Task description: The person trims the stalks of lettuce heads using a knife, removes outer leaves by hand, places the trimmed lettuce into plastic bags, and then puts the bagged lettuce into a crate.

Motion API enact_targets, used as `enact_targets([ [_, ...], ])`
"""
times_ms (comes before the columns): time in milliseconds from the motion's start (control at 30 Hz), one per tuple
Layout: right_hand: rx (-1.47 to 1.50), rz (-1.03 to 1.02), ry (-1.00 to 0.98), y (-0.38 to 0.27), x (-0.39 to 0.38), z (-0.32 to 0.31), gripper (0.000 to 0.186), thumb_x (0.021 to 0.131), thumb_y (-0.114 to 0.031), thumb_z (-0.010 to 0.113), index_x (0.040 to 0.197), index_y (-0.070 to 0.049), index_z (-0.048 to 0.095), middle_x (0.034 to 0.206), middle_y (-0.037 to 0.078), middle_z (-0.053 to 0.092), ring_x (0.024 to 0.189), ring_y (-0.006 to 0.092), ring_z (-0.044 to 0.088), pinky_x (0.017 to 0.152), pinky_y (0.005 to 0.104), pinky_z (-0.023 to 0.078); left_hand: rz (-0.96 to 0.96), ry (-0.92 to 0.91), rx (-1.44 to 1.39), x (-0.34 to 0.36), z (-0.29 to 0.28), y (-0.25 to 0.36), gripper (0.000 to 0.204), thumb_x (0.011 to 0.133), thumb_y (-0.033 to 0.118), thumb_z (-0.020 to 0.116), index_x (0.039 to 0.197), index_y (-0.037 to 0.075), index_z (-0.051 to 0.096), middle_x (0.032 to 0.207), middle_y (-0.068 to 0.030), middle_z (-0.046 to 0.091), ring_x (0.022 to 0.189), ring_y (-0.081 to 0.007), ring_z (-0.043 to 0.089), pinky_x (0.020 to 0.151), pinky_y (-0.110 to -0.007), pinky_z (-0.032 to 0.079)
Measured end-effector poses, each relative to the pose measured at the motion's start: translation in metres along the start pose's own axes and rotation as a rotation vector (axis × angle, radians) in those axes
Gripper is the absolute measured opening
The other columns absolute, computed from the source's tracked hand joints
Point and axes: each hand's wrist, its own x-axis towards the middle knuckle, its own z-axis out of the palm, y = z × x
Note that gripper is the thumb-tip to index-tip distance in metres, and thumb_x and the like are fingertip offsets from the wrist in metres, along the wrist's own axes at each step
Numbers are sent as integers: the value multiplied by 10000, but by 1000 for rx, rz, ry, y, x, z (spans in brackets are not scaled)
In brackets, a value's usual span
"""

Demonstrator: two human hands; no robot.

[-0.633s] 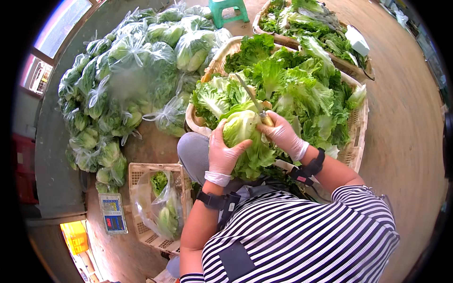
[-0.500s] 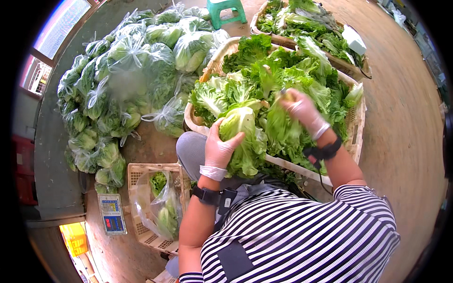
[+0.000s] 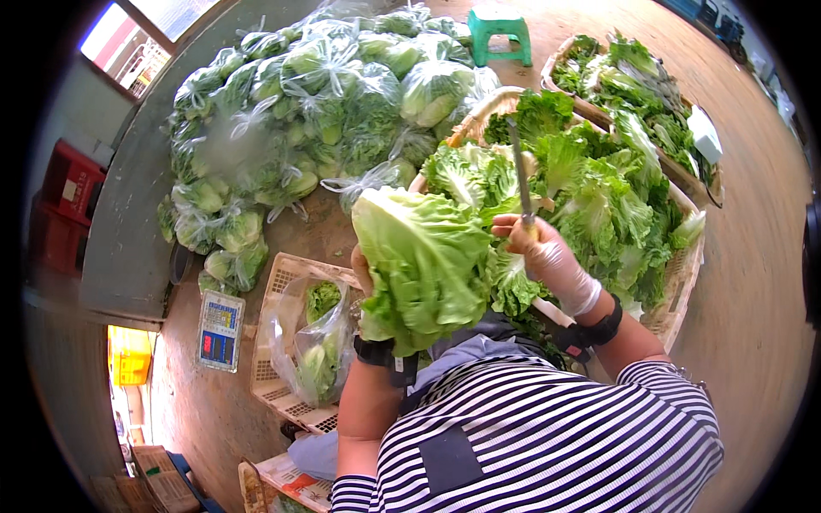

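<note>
A large head of leafy green lettuce [image 3: 419,265] is held up in front of my body, over the near left edge of a big basket [image 3: 680,278] heaped with loose lettuce leaves [image 3: 590,205]. Gripping it from its left side is my gloved left hand [image 3: 362,272], mostly hidden behind the leaves. Beside the lettuce, my gloved right hand [image 3: 552,261] closes round the handle of a knife [image 3: 520,171], whose blade points up and away from me. The knife is apart from the lettuce.
Many clear bags of lettuce [image 3: 342,111] are piled at the far left. A plastic crate [image 3: 316,268] with an open clear bag [image 3: 286,359] of lettuce stands left of me, near a digital scale [image 3: 221,329]. Beyond are a green stool [image 3: 500,38] and a second basket of leaves [image 3: 637,94].
The view has turned left. My left hand has raised the lettuce and moved it left, away from the basket's leaves. The right hand has drawn back with the knife, its blade now plainly visible.
</note>
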Motion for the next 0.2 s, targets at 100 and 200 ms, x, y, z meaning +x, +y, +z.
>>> enact_targets([
  [100, -158, -320, 30, 13, 2, 15, 510, 822, -328, 710, 1195, -29, 531, 1190, 63, 513, 1044, 112, 478, 894, 258, 378, -6, 122, 456, 0, -7, 8, 724, 853, 541, 469, 1413, 106, 325, 1335, -139, 449, 1194, -294, 464, 1030, -431, 374],
  [200, -77, -174, -62, 14, 4, 22, 624, 812, -318, 723, 1304, -44, 453, 1253, 78, 460, 1087, 147, 455, 914, 281, 377, 272, 161, 1207, 7, -13, -5, 843, 790, 535, 612, 1461, 178, 247, 1445, -121, 319, 1270, -308, 384, 1081, -431, 294],
])
